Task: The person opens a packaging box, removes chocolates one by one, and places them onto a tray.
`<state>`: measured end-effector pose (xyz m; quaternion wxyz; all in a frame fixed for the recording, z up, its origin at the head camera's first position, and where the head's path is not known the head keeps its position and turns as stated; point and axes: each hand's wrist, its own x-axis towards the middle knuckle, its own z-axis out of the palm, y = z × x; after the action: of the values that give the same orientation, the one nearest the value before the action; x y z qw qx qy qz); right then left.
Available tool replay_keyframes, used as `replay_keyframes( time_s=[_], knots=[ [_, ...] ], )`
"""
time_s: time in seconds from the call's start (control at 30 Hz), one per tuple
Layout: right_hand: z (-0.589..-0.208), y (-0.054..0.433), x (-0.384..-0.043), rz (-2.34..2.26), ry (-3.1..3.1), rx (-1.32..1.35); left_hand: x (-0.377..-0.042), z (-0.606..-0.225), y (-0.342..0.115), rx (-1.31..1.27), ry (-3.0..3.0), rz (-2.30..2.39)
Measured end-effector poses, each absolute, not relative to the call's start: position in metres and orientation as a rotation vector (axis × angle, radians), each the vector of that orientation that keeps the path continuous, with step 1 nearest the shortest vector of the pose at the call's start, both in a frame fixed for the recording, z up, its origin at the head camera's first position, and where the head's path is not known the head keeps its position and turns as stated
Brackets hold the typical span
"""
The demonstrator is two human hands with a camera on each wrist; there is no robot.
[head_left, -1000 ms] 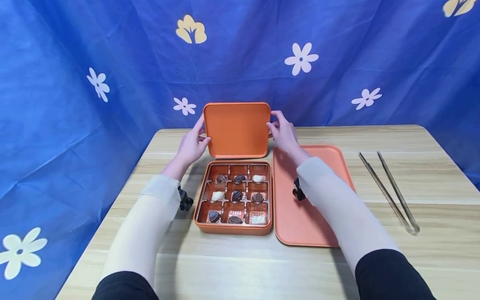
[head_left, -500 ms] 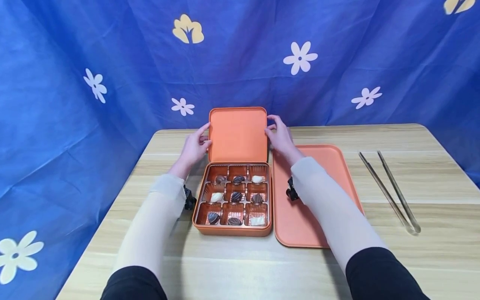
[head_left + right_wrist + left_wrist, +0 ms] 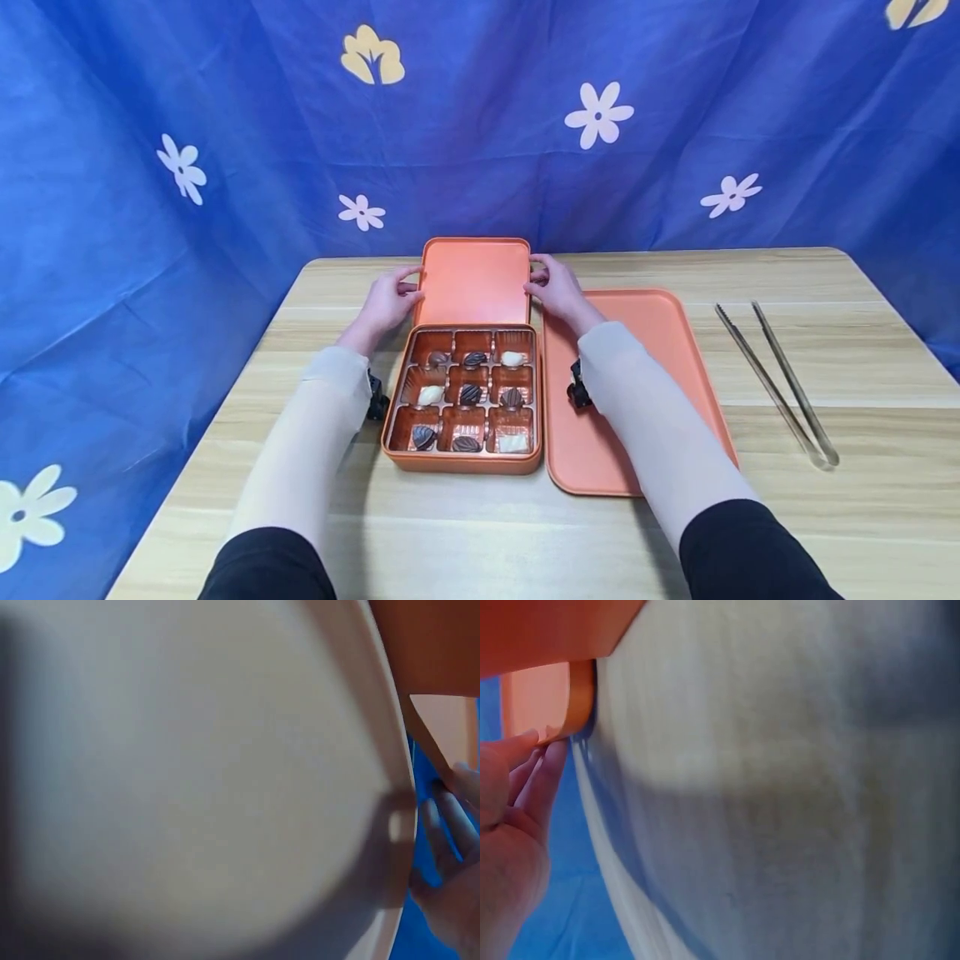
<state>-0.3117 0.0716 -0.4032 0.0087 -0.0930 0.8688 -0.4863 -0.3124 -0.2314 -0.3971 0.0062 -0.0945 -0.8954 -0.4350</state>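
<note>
Behind the chocolate box [image 3: 462,463], an orange lid [image 3: 474,279] leans back with its rimmed inner side facing up. My left hand [image 3: 385,302] grips the lid's left edge, thumb on the inside and fingers behind; the left wrist view shows this hold on the lid [image 3: 536,697] as well. On the opposite edge, my right hand [image 3: 558,292] pinches the lid between thumb and fingers. A clear divided insert fills the box, and each compartment holds one dark, brown or white chocolate [image 3: 470,393]. Part of the right hand [image 3: 454,885] is cut off in the right wrist view.
A salmon tray [image 3: 600,450] lies right of the box, partly under my right forearm. Metal tongs [image 3: 780,383] lie farther right on the wooden table [image 3: 465,533]. A blue flowered curtain [image 3: 480,125] hangs behind the table's back edge.
The lid has come down and tilted back from nearly upright, its top edge lower now. Both hands have lowered with it, still holding its sides. Box, tray and tongs stay put.
</note>
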Motion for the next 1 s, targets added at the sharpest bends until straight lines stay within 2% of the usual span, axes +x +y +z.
replay_keyframes(
  time_s=[0.57,1.0],
  knots=[
    [-0.405,0.076,-0.31,-1.122,2.841,-0.306,-0.314,-0.407,-0.227,-0.205,-2.869,-1.293],
    [-0.399,0.09,-0.308,-1.199,2.83,-0.357,-0.306,-0.404,-0.241,-0.28,-2.844,-1.35]
  ],
)
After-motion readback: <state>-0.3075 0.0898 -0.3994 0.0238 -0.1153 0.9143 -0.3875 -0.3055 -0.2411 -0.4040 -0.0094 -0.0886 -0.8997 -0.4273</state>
